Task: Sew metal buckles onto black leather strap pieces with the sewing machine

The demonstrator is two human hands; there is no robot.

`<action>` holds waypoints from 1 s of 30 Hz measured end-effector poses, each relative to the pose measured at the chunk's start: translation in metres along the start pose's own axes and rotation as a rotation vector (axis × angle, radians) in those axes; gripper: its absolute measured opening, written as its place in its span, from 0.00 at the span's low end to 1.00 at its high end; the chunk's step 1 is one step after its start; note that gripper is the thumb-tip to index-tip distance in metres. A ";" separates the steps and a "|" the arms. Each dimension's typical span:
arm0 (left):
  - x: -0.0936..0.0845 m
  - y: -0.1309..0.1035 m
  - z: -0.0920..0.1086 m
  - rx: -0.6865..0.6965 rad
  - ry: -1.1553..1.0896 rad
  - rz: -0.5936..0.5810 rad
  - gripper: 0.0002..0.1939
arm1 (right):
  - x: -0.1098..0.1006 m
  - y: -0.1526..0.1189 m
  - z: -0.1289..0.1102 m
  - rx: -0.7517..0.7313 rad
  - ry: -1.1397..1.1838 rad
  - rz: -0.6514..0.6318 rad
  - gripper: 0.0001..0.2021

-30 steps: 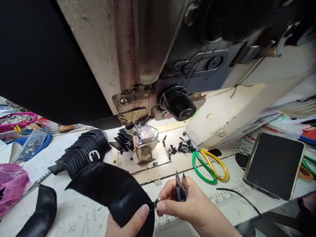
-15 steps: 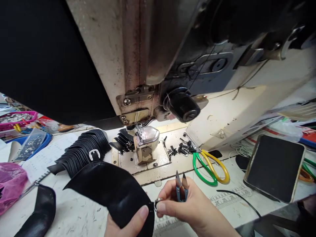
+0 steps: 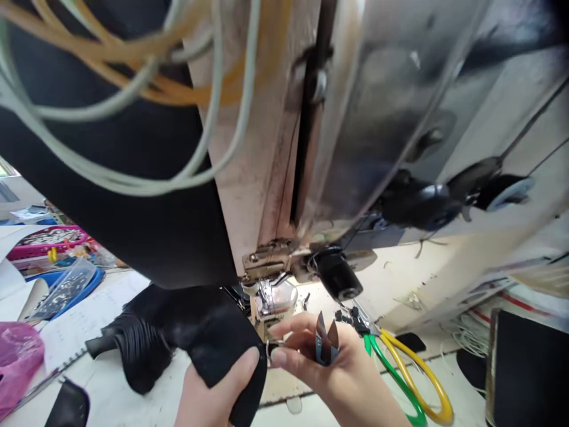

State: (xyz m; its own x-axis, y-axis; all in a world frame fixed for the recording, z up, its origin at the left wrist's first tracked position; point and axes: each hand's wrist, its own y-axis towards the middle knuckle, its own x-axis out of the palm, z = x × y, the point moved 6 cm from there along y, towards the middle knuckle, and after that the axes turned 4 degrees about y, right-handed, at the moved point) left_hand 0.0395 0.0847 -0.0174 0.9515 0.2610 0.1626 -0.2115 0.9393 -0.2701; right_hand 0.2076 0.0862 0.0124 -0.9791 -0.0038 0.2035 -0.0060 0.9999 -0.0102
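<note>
My left hand grips a wide black leather-like piece, thumb on top and fingers hidden underneath. At the piece's right edge, a small metal buckle is pinched between the thumb and fingers of my right hand. Small thread snips are also tucked in my right hand, their blades pointing up and apart. Just beyond my hands is the sewing machine's needle area. A stack of black pieces lies to the left, partly covered by the held piece.
Green-and-yellow-handled scissors lie at right, near a dark-screened device. The machine head fills the upper middle, with pale and orange cables hanging at upper left. A blue tray, pink basket and pink bag stand at left.
The view has tilted up, bringing hanging cables into sight. Both hands have moved the black piece and buckle closer to the needle area, and the piece now covers part of the stack.
</note>
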 end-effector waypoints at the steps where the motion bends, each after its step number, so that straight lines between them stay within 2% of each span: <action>1: 0.008 0.003 0.009 0.008 -0.068 -0.039 0.29 | 0.000 0.004 -0.008 -0.047 -0.056 0.026 0.07; 4: 0.020 0.013 0.020 -0.032 -0.179 -0.079 0.34 | 0.002 0.012 -0.021 -0.120 -0.200 0.063 0.06; 6: 0.020 0.023 0.016 -0.063 -0.158 -0.086 0.32 | 0.002 0.015 -0.025 -0.173 -0.301 0.091 0.06; 10: 0.024 0.040 0.010 -0.076 -0.149 -0.175 0.27 | 0.002 0.019 -0.033 -0.379 -0.498 0.135 0.09; 12: 0.030 0.041 0.014 -0.077 -0.166 -0.195 0.25 | 0.001 0.021 -0.034 -0.445 -0.559 0.152 0.09; 17: 0.045 0.035 0.038 -0.032 -0.125 -0.240 0.25 | -0.006 0.032 -0.028 -0.467 -0.591 0.184 0.11; 19: 0.043 0.036 0.045 0.037 -0.045 -0.204 0.23 | -0.008 0.036 -0.026 -0.457 -0.584 0.176 0.11; 22: 0.034 0.043 0.049 0.126 0.063 -0.094 0.20 | -0.007 0.042 -0.024 -0.403 -0.560 0.072 0.12; 25: 0.030 0.050 0.048 0.155 0.112 -0.039 0.21 | -0.006 0.044 -0.026 -0.378 -0.537 -0.030 0.09; 30: 0.031 0.051 0.051 0.202 0.104 0.005 0.23 | -0.005 0.047 -0.026 -0.367 -0.563 -0.063 0.10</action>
State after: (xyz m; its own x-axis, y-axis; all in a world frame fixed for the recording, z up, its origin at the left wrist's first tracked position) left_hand 0.0471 0.1524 0.0225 0.9662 0.2507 0.0599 -0.2462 0.9664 -0.0737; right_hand 0.2179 0.1339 0.0365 -0.9362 0.0320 -0.3499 -0.0945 0.9362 0.3386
